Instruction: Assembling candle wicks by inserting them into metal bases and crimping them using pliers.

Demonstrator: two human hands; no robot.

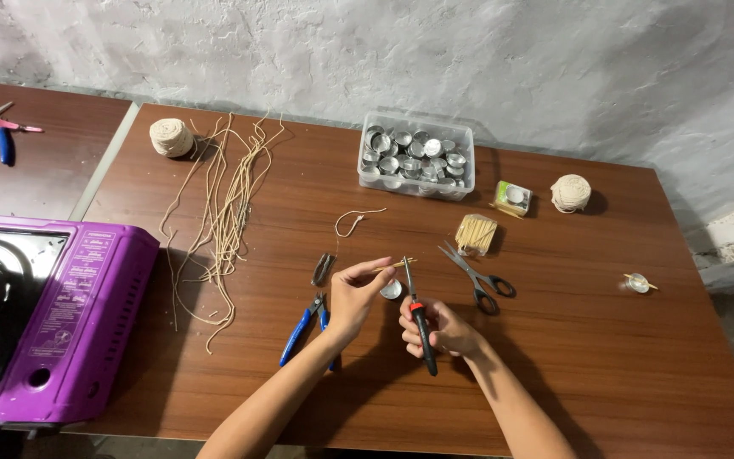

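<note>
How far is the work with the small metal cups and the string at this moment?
Looks done: one cup with a stick across it stands apart at the right, and cut strings lie spread at the left. In hand: the left hand pinches a thin stick over a metal cup, while the right hand holds a black-handled tool against it. Left: the clear box seems full of empty cups.

Brown wood table (605, 374) w/ twine balls (171, 136), cut strings (224, 212), cup tub (416, 155), scissors (477, 276), blue pliers (302, 327), purple stove (53, 319).
</note>
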